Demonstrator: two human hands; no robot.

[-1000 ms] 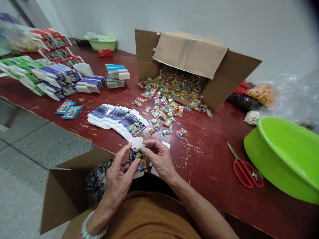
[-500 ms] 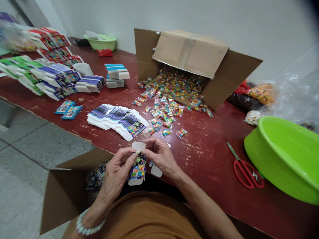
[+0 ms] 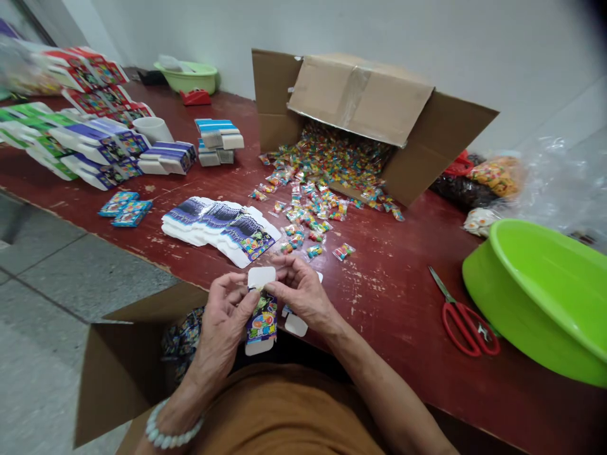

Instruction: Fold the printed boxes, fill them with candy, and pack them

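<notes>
Both of my hands hold a small printed carton (image 3: 261, 319) upright at the table's near edge. My left hand (image 3: 224, 322) grips its left side, fingers curled round it. My right hand (image 3: 298, 292) pinches its top end beside the white flap, which stands up. A second flat white-flapped carton (image 3: 296, 324) lies under my right hand. Just beyond lies a fanned stack of flat purple cartons (image 3: 220, 226). Small wrapped candies (image 3: 308, 218) are scattered on the red table (image 3: 389, 297) and spill from a tipped cardboard box (image 3: 365, 120).
An open cardboard box (image 3: 128, 354) with filled cartons stands below the table at my left. Red scissors (image 3: 467, 322) and a green basin (image 3: 545, 297) are at the right. Stacks of coloured cartons (image 3: 90, 139), a white cup (image 3: 152, 129) and another green basin (image 3: 187, 76) are far left.
The carton has been turned from lying sideways to standing upright, its white flap now raised. My hands shifted slightly up and left on it.
</notes>
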